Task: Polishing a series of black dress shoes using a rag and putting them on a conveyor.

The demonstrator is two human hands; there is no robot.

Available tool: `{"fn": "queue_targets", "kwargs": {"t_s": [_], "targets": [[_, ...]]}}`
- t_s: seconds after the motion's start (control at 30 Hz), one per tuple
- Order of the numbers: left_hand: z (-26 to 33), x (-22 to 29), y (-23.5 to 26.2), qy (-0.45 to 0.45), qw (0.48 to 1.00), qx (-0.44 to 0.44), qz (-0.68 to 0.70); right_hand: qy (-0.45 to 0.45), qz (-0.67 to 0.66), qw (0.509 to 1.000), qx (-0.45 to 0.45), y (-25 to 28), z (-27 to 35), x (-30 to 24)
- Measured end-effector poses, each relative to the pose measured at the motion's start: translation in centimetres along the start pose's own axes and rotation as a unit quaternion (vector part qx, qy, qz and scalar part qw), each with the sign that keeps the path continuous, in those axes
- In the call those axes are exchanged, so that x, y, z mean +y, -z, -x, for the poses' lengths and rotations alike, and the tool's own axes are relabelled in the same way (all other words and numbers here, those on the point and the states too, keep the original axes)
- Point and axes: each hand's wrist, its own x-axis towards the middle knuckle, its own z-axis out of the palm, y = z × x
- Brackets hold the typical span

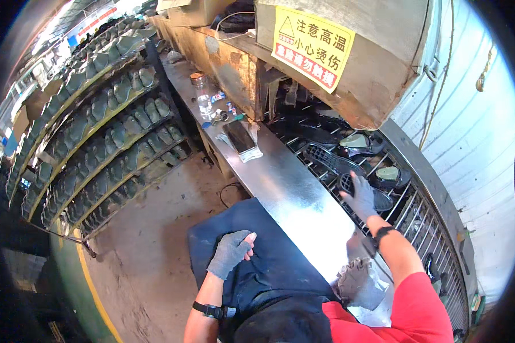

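Note:
My right hand (361,198), in a grey glove, reaches over the metal counter (292,197) onto the wire conveyor (409,208) and grips a black shoe sole (376,200) lying on its bars. More black soles (331,160) and shoe parts with pale insides (355,141) lie further along the conveyor near the oven mouth. My left hand (231,251), also in a grey glove, rests loosely curled on my dark blue apron (269,268), holding nothing. A spare grey glove (357,281) lies on the counter by my right elbow.
A large metal oven housing (377,74) with a yellow warning sign (312,47) overhangs the conveyor. A plastic bottle (202,97), small items and a flat tray (241,139) sit on the counter's far end. Slanted racks of green soles (106,126) stand to the left across a dirt floor.

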Motion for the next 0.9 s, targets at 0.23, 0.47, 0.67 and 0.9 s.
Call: {"fn": "queue_targets", "kwargs": {"t_s": [0.23, 0.47, 0.67, 0.9], "targets": [[0.0, -0.7, -1.8, -0.032, 0.979, -0.057, 0.191, 0.140, -0.064, 0.985, -0.081, 11.6, 3.8, -7.8], [1.4, 1.4, -6.7, -0.053, 0.982, -0.029, 0.178, 0.203, -0.295, 0.920, -0.158, 13.1, 3.6, -11.9], [5.1, 0.6, -5.8, -0.037, 0.959, 0.084, 0.269, -0.473, -0.475, 0.739, 0.070, 3.9, -0.3, 13.4], [6.4, -1.9, -5.5, 0.053, 0.972, 0.106, 0.205, -0.481, -0.626, 0.614, 0.026, 0.4, -6.2, 16.1]]}}
